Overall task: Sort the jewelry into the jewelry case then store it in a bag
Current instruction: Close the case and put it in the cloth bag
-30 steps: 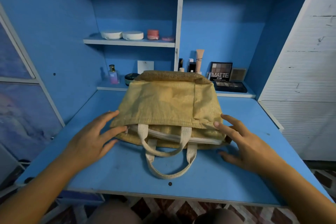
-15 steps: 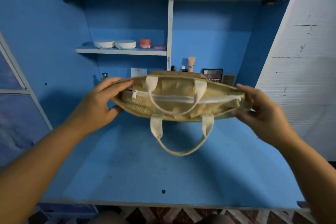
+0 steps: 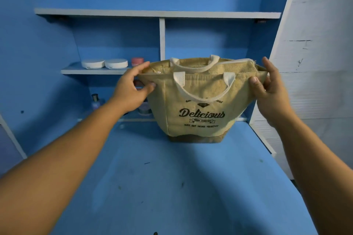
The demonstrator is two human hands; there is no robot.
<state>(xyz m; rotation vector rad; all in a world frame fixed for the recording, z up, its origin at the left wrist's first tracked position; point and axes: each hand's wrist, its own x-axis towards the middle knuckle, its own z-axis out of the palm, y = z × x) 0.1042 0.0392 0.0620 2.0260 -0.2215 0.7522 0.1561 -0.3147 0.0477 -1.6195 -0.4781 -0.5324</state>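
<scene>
Each hand pinches a top corner of the tan bag (image 3: 200, 112): the left hand (image 3: 133, 91) grips the left end with its thumb in front and its fingers over the rim, and the right hand (image 3: 271, 91) holds the right end likewise. The bag stands upright near the back edge of the blue desk (image 3: 172, 187), its base seemingly resting on the surface and its "Delicious" print facing the person. On the shelf (image 3: 76, 71) behind, two white jars (image 3: 93, 64) sit beside a pink jar (image 3: 137, 61).

both hands (image 3: 133, 89) pinching upright bag (image 3: 198, 105) rim
</scene>
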